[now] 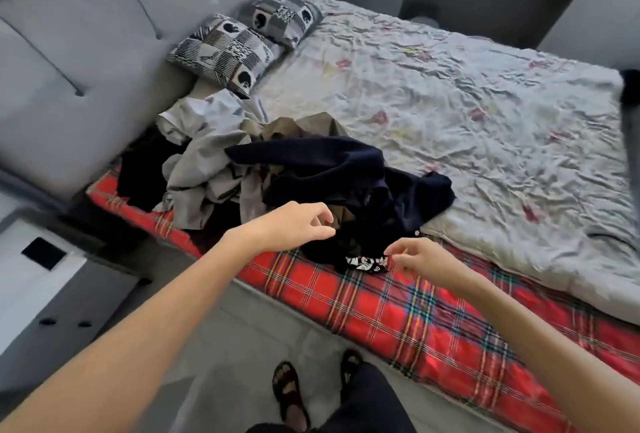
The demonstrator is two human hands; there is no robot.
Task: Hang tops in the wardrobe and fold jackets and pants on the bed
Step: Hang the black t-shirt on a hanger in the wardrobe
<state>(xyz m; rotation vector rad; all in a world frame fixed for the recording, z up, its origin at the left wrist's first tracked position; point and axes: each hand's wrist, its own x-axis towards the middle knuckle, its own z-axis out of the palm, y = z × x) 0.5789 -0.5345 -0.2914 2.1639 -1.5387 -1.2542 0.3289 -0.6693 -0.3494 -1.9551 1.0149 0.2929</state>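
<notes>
Over bed [381, 311] | left hand [298, 224] loose | right hand [419, 259] grip unclear | clothes pile [242, 162] tangled

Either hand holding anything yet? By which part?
Nothing in the left hand, which hovers over the navy garment. The right hand has its fingertips at the end of the black-and-white printed band; whether they pinch it cannot be told.
</notes>
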